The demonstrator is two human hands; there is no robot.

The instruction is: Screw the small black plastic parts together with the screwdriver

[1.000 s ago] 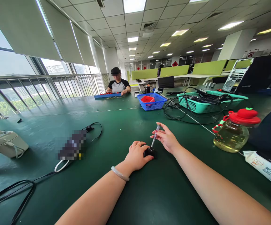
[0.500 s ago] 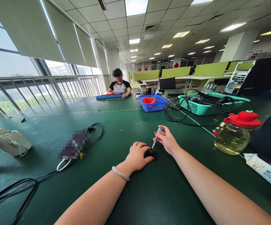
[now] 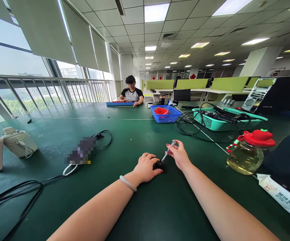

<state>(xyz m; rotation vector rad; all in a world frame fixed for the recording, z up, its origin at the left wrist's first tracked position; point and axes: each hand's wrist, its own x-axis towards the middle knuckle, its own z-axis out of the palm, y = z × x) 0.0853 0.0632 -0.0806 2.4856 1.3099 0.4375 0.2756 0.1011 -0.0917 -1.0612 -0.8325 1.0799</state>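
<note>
My left hand (image 3: 147, 168) lies on the green table (image 3: 139, 214), its fingers and thumb closed around a small black object (image 3: 159, 165). Much of that object is covered by the fingers, so its kind is not clear. My right hand (image 3: 180, 155) pinches a slim, clear tool (image 3: 165, 155), which might be a screwdriver or a syringe. The tool slants down to the left, and its lower end meets the top of the black object. A pale bangle (image 3: 128, 183) circles my left wrist.
Ahead stand a blue basket (image 3: 166, 118) and a teal basket (image 3: 211, 124) full of cables. A red-lidded jar (image 3: 247, 157) and a white packet (image 3: 281, 197) are at right. Left are a beige case (image 3: 20, 144) and a blurred dark item (image 3: 82, 150). A person (image 3: 132, 93) sits opposite.
The tool has tilted further over to the right, and my right hand has lowered slightly. The camera view has shifted a little. My left hand keeps its grip on the black object.
</note>
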